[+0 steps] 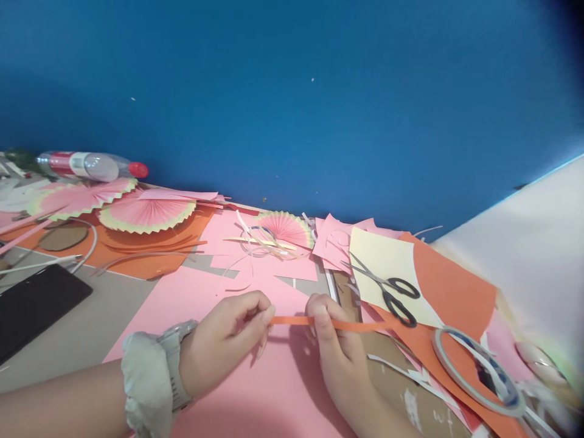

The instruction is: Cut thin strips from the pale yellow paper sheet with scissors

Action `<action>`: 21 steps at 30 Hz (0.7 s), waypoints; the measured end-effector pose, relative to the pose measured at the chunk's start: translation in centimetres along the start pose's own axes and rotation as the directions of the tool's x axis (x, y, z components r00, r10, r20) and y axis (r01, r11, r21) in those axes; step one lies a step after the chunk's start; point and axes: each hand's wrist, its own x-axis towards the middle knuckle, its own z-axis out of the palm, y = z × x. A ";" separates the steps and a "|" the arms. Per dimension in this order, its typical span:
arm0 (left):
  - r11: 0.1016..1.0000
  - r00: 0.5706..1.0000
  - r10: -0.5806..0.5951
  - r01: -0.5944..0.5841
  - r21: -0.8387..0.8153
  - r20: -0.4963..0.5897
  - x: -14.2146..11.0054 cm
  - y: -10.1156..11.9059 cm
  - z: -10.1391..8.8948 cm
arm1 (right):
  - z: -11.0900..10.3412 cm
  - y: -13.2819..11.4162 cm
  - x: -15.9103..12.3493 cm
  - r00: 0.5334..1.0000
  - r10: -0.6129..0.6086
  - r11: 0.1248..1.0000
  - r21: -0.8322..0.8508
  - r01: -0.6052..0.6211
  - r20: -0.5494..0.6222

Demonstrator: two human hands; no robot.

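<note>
Stretched level between my two hands is a narrow orange paper strip (292,320). My left hand (228,340) pinches its left end between thumb and fingertips. Thumb and fingers of my right hand (335,344) are closed on the strip farther along, and its free end sticks out to the right. Below both hands lies a large pink paper sheet (219,401). Black-handled scissors (387,286) rest slightly spread on a cream paper sheet (369,243), right of my right hand.
A roll of tape (440,353) lies at right on orange paper (451,280). Pleated pink paper fans (146,210) and a clear bottle (100,165) lie at back left. A black phone (41,310) sits at left. Behind the table rises a blue wall (292,109).
</note>
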 end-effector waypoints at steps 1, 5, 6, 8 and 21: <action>1.000 1.000 -0.003 0.003 0.007 -0.020 0.0 0.0 0.0 | 0.0 0.1 0.0 1.000 -0.013 1.000 0.018 0.014 -0.004; 0.997 0.997 -0.012 0.017 0.071 -0.073 0.2 -0.1 0.1 | 0.0 0.0 -0.1 0.996 -0.052 0.999 0.016 0.051 0.074; 0.996 0.997 -0.009 0.016 0.090 -0.074 0.2 -0.1 0.1 | 0.0 -0.2 -0.1 0.994 -0.027 0.999 -0.021 0.029 0.110; 0.993 0.998 0.002 0.006 0.122 -0.064 0.2 0.0 0.1 | 0.1 -0.8 0.0 0.980 0.065 0.991 -0.125 -0.042 0.185; 0.983 1.000 0.014 -0.014 0.180 0.002 -0.1 0.1 0.1 | 0.2 -2.4 0.6 0.940 0.091 0.974 -0.227 -0.014 0.330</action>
